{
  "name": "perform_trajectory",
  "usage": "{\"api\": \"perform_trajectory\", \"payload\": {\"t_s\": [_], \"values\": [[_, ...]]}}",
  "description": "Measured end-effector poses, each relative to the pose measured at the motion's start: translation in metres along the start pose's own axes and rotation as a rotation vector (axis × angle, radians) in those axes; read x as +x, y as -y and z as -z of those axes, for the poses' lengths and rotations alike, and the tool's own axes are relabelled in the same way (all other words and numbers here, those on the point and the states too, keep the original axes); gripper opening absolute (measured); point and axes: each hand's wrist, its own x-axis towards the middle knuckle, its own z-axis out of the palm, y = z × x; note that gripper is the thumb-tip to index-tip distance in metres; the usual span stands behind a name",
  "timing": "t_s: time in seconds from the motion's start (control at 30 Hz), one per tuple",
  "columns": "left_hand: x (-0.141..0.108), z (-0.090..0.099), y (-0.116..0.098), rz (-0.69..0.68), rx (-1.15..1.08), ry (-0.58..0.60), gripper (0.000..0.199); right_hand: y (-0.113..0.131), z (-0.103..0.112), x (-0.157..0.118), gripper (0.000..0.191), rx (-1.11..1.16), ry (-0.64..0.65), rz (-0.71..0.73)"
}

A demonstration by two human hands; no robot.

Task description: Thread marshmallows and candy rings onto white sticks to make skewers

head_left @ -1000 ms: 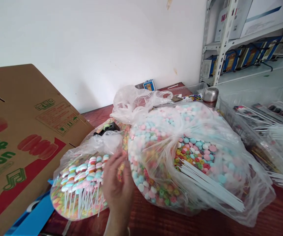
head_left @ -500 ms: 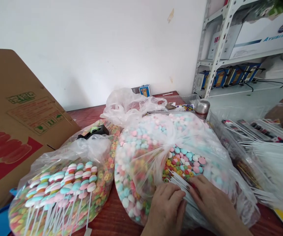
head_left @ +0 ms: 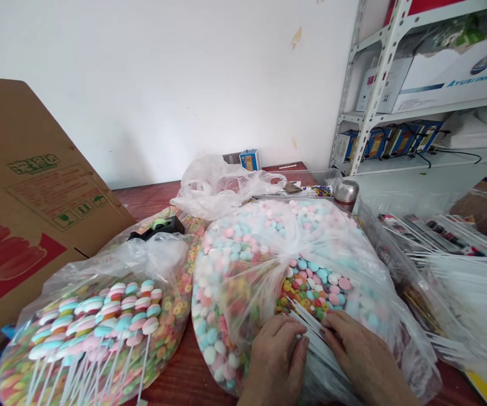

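The right hand (head_left: 359,351) hides part of the white stick bundle (head_left: 316,337).

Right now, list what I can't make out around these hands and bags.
All in the head view:
Near ends of the white sticks: covered by the right hand.
Whether the left hand grips a stick: its own curl hides the contact.
Lower tips of most beaded sticks: cut off by the bottom edge.
Fine print on the cardboard box: too small and blurred.

Slim tbl gap (head_left: 184,361) btwn L bag (head_left: 171,299) & R bag (head_left: 294,231); cardbd box (head_left: 44,208) blocks L.
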Motion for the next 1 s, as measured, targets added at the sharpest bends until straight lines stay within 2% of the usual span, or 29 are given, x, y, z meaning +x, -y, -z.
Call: {"api": "perform_trajectory", "payload": {"t_s": [0.23,0.47,0.7,0.83,1.0], "values": [[-0.001,-0.001,-0.001,0.054,-0.015,-0.014,0.017,-0.017,-0.001,-0.002,0.022,0.072,-0.068,0.055],[-0.001,-0.003,-0.003,0.074,-0.02,0.003,0.017,0.0,-0.004,-0.003,0.018,-0.008,-0.063,0.027],[-0.006,-0.004,0.0,0.074,-0.006,0.011,0.017,-0.001,-0.006,-0.003,0.024,0.113,-0.035,0.029],[-0.005,-0.003,-0.001,0.086,-0.013,0.006,0.017,-0.002,-0.002,-0.009,0.026,0.172,-0.158,0.091],[0.0,-0.002,-0.006,0.108,-0.083,-0.037,0.022,0.002,0.008,-0.016,0.019,0.203,-0.275,0.273]]}}
